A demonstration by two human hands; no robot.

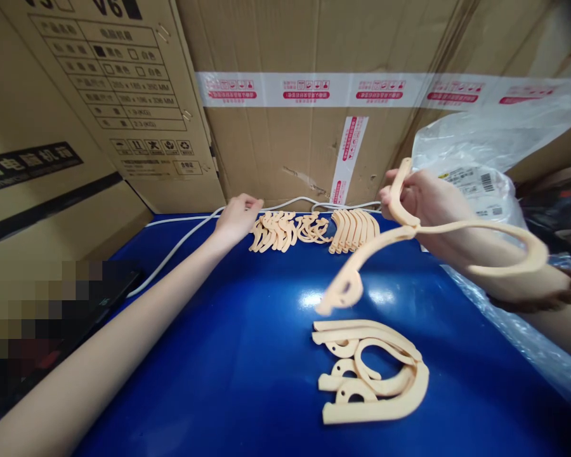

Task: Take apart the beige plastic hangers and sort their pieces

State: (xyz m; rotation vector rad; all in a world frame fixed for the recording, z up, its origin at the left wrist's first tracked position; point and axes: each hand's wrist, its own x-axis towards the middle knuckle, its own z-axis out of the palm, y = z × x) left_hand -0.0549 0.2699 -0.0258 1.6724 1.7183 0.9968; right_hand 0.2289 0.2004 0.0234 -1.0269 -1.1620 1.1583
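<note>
In my right hand [421,193], fingers closed around its short upper piece, is a cream plastic folding hanger [380,244]. Its hook curves out to the right over my wrist, and a jointed arm hangs down to the left above the table. My left hand [240,219] is at the left end of the loose parts, fingers curled and partly hidden; whether it grips a piece does not show. Beside it lies a heap of short curved arms [275,230], then a heap of hooks [313,228], then a neat row of longer arms [354,230]. Folded hangers [375,406] lie together nearer me.
Cardboard boxes [309,146] wall off the back and left of the blue table [209,355]. A white cable [176,251] runs along the back and down the left. Clear plastic wrap [485,146] stands at the right, with bubble wrap [518,355] along that edge.
</note>
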